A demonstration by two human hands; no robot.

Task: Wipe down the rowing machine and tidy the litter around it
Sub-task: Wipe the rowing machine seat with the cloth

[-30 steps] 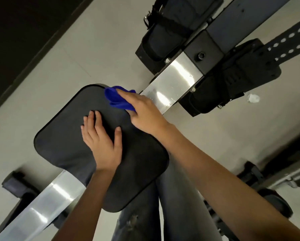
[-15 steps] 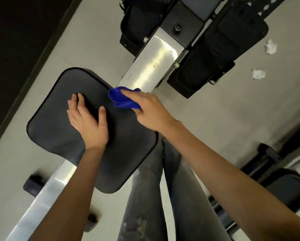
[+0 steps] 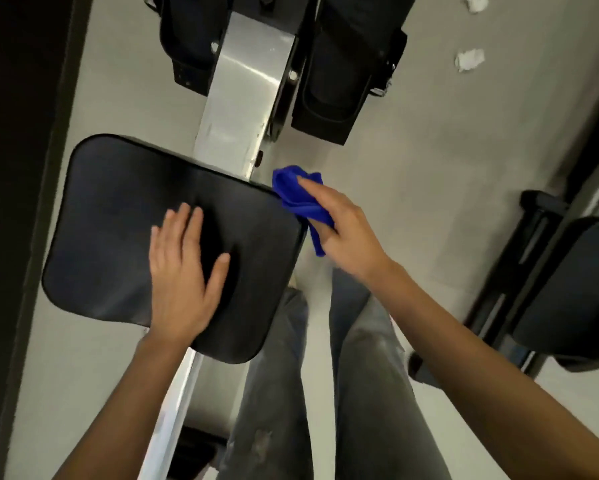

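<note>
The rowing machine's black padded seat (image 3: 111, 216) sits on a silver rail (image 3: 242, 84) that runs up between two black footrests (image 3: 343, 74). My left hand (image 3: 183, 271) lies flat on the seat, fingers straight. My right hand (image 3: 343, 230) grips a bunched blue cloth (image 3: 298, 199) at the seat's right edge, just off the pad. Two crumpled white paper scraps (image 3: 468, 59) lie on the floor at the upper right.
A dark wall or panel (image 3: 17, 202) runs down the left side. Another black padded seat on a frame (image 3: 568, 278) stands at the right. My legs in grey jeans (image 3: 360, 375) stand beside the rail. Pale floor surrounds the machine.
My right hand has drawn the blue cloth from the seat's upper part to its right edge. My left hand has stayed flat on the seat. The view has swung, so the rail now runs nearly upright.
</note>
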